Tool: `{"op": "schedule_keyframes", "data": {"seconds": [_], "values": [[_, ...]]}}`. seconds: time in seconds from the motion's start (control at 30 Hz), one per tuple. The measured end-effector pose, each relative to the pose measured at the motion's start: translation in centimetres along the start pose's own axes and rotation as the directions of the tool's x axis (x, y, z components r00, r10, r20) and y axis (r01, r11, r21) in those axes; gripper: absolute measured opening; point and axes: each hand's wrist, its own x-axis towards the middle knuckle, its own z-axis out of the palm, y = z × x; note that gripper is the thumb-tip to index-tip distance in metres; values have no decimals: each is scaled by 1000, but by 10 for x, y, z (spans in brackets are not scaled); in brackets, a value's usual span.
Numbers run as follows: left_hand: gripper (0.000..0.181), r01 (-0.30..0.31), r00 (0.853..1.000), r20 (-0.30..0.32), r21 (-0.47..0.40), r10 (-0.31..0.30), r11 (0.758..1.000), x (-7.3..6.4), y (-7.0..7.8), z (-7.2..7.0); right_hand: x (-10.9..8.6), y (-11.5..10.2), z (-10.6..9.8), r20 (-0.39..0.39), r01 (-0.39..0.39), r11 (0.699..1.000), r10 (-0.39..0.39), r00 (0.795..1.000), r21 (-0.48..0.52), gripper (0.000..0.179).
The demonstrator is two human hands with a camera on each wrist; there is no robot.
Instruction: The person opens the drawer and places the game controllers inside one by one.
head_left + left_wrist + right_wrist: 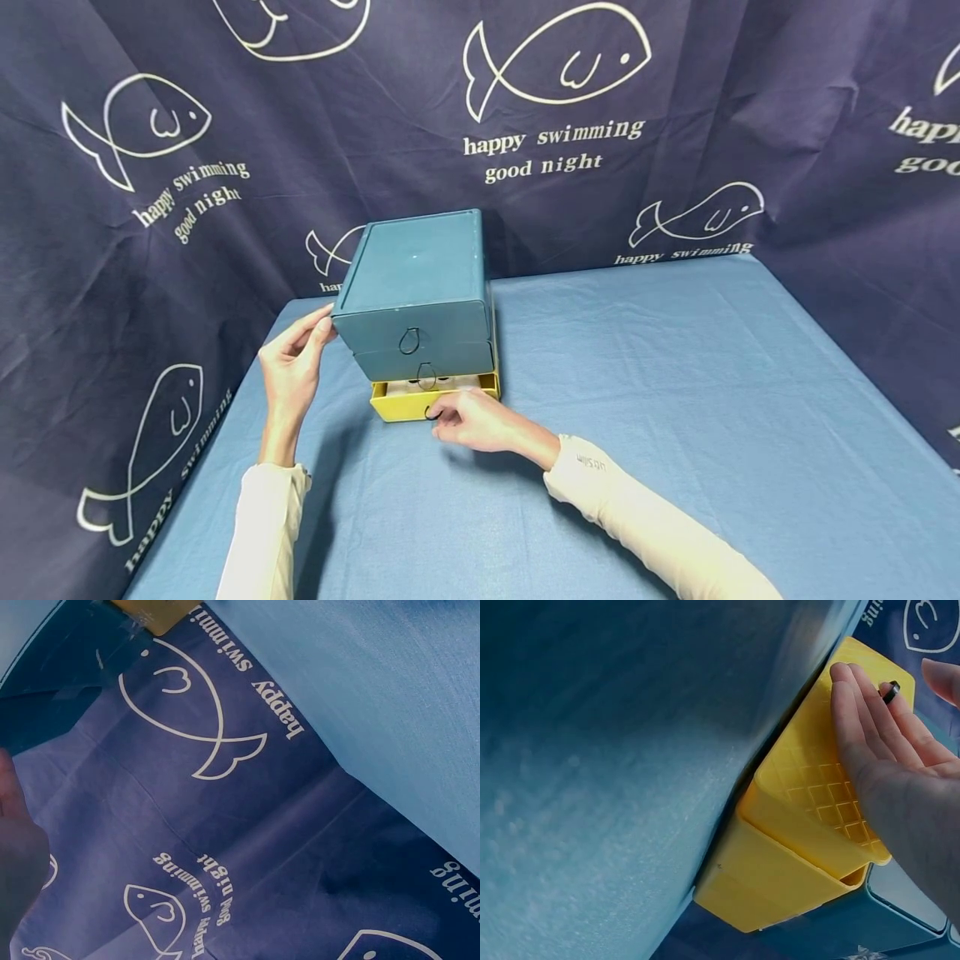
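A stack of drawers with a teal upper part [416, 258] and a yellow drawer [405, 407] at the bottom stands on the cloth-covered table. The yellow drawer is pulled out a little, with pale contents partly visible inside. My right hand [472, 421] is at its front, a finger hooked at the black ring pull [890, 691]. In the right wrist view the thumb stands apart from the other fingers. My left hand [294, 354] touches the upper left front corner of the teal part with thumb and fingertips. Only a piece of that hand [19, 855] shows in the left wrist view.
Two teal drawer fronts with black ring pulls [409, 341] sit above the yellow drawer. Behind the stack hangs a dark blue curtain [555, 217] with white fish drawings. The light blue tablecloth [675, 400] stretches to the right and front.
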Motion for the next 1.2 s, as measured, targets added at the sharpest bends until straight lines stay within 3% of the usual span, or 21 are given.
{"op": "schedule_keyframes", "data": {"seconds": [0.3,0.97,1.2], "values": [[22,-16,1000,-2,18,16,1000,0,0,0,3,1,-1,-11,-36,999,36,999,-12,25],[22,-24,1000,2,-23,24,999,0,1,1,8,3,-4,-27,-17,1000,17,1000,-7,24],[22,-10,1000,-2,4,10,1000,0,1,0,8,3,-5,-28,-28,1000,27,999,-15,25]]}}
